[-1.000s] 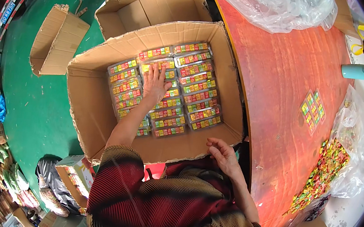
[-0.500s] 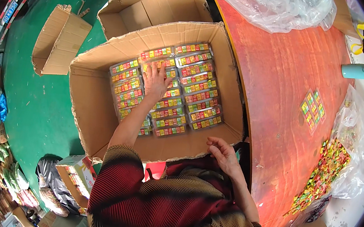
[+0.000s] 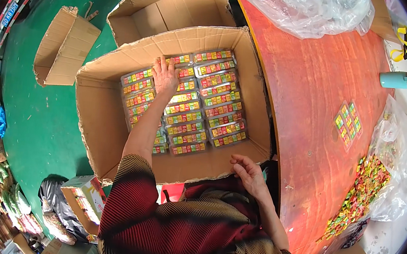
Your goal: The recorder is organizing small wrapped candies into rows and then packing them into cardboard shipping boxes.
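Note:
A large cardboard box [image 3: 102,128] stands in front of me, its flaps raised. Inside lie three columns of clear plastic packs [image 3: 222,101] with rows of small red, yellow and green wrapped pieces. My left hand [image 3: 166,77] rests on packs near the far end of the left and middle columns. Its fingers are stretched out, hiding part of those packs; nothing is gripped. By the box's near right corner, my right hand [image 3: 252,177] hovers with loosely bent fingers, thumb apart from the forefinger, nothing visible between them.
On the red table [image 3: 310,114] to the right lie two filled packs [image 3: 348,126], a heap of loose wrapped pieces [image 3: 361,195], plastic sheeting [image 3: 309,11] and a teal bottle [image 3: 397,80]. Another cardboard box [image 3: 171,10] stands behind; a smaller one [image 3: 74,49] sits on the green floor [image 3: 33,122].
My left hand has slid slightly left across the packs, uncovering some of the middle column. The right hand stays in place.

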A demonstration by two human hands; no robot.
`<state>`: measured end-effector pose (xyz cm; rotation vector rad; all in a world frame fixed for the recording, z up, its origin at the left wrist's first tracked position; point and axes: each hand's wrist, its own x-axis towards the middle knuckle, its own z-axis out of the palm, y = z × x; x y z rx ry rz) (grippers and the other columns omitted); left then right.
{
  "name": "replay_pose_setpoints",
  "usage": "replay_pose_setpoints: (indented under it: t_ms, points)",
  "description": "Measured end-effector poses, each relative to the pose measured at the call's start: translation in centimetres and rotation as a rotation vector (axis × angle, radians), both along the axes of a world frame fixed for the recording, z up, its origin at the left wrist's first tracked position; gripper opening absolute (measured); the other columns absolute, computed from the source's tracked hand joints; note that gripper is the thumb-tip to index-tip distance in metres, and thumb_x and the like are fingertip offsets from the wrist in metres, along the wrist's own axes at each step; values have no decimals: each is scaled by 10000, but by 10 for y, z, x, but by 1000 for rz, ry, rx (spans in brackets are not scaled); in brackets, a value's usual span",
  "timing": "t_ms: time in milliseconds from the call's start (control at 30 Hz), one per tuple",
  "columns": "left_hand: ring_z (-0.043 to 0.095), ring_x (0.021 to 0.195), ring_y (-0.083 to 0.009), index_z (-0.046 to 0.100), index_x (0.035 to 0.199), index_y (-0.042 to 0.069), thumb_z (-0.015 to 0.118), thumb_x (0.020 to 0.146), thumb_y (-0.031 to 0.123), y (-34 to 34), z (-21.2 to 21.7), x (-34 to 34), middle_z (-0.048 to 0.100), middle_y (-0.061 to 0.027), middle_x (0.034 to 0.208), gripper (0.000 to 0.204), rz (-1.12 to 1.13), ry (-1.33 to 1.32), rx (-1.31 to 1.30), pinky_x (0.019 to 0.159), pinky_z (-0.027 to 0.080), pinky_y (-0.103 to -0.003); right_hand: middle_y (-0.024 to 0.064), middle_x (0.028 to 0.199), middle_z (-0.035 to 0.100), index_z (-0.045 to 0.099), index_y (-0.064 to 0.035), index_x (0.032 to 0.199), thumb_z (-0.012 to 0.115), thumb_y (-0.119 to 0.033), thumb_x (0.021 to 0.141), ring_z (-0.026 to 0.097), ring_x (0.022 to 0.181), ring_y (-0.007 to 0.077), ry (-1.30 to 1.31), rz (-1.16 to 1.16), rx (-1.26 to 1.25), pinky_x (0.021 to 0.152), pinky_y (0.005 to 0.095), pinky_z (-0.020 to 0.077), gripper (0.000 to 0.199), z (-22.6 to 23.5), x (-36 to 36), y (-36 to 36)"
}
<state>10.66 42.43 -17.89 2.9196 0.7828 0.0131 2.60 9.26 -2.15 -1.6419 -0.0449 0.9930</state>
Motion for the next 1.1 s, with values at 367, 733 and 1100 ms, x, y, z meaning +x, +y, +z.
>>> replay_pose_setpoints:
  t_ms: [367,733,1100]
  points:
    - [98,1284,-350,211,1340,147,343,867,427,-6,-4,0,130,-154,1394,565,-48,165,50,1013,116,-509,12,954,556,495,-46,1120,484,-125,867,521,780,65,12,-27,-28,655,197,434,265,1,-2,0]
    - [211,1252,-334,273,1314,114,395,867,370,22,-11,-26,232,-157,1361,529,-22,-28,147,970,208,-514,130,872,575,529,-19,1043,534,-79,815,577,757,240,-683,129,-166,653,299,460,236,59,19,-16]
    - [517,884,-304,510,1039,-22,440,856,87,-78,160,8,528,-180,925,225,-439,-669,-252,768,406,-372,94,792,565,512,39,1037,487,-124,833,521,610,137,-1049,-597,-749,551,263,441,262,53,148,-213]
